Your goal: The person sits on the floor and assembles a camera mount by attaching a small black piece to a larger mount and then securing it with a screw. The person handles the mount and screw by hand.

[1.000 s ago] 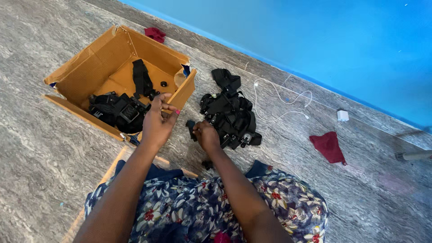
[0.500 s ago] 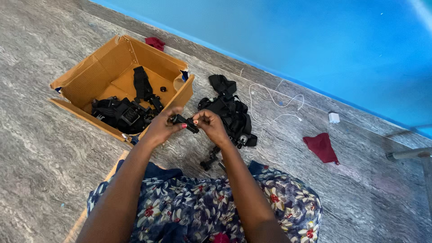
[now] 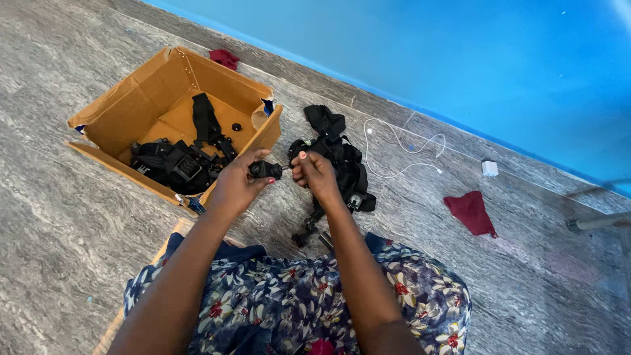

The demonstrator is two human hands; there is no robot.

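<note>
You are sitting on a grey, wood-grained floor (image 3: 66, 230) that is running up to a bright blue wall (image 3: 460, 59), with your flower-printed skirt (image 3: 276, 309) spreading across the bottom of the view. An open cardboard box (image 3: 131, 112) is lying on the floor ahead and to your left, its flaps folded out; black straps and gear (image 3: 174, 164) are lying piled in its near corner, with one strap reaching up toward the middle. Just beside the box on the right, a second heap of black straps (image 3: 342, 164) is resting on the floor, partly behind your hands. A thin white cable (image 3: 401, 148) is curling across the floor beyond that heap, and a small white plug (image 3: 490, 168) is lying near the wall. A dark red cloth (image 3: 470, 212) is lying well to the right, and another red scrap (image 3: 225, 58) is showing behind the box.

Your left hand (image 3: 233, 187) is closing its grip around a small black device (image 3: 265, 169), held in the air above the floor between the box and the heap. Your right hand (image 3: 317, 176) is pinching narrowly at the device's right end, fingertips touching it.
</note>
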